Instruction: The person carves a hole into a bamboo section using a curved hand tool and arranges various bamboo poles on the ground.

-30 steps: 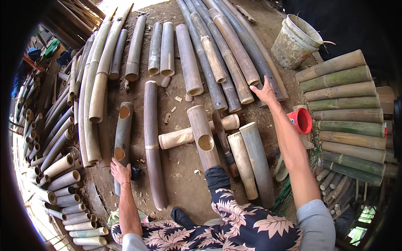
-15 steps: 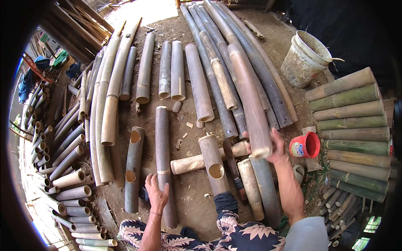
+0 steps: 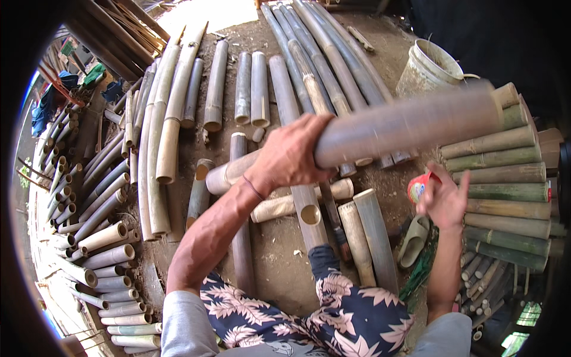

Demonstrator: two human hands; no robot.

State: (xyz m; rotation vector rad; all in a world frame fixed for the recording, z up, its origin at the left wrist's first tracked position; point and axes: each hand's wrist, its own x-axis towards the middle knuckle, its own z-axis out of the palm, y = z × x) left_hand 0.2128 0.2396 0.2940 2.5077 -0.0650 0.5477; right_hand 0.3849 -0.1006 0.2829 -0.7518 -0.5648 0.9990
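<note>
A thick brown bamboo tube (image 3: 410, 128), slightly smeared by motion, lies crosswise in the air before me. My left hand (image 3: 291, 154) is wrapped round it left of its middle, and the tube's right end is raised over the stacked pieces. My right hand (image 3: 446, 199) is off the tube, fingers spread and palm showing, in front of a red plastic tub (image 3: 418, 187). Below the tube stands a bamboo piece with a round hole (image 3: 309, 232), partly hidden by it. Another holed piece (image 3: 201, 193) is at its left.
Long bamboo poles (image 3: 172, 128) lie at the far left and far centre. Cut green and brown lengths (image 3: 505, 174) are stacked at right, a dirty white bucket (image 3: 428, 68) behind them. Tubes (image 3: 113, 256) pile up at left. A sandal (image 3: 414, 241) lies near my right forearm.
The tube has swung from pointing away from me at the right to lying crosswise. My left hand has come across and taken hold of it; my right hand has let go and moved right.
</note>
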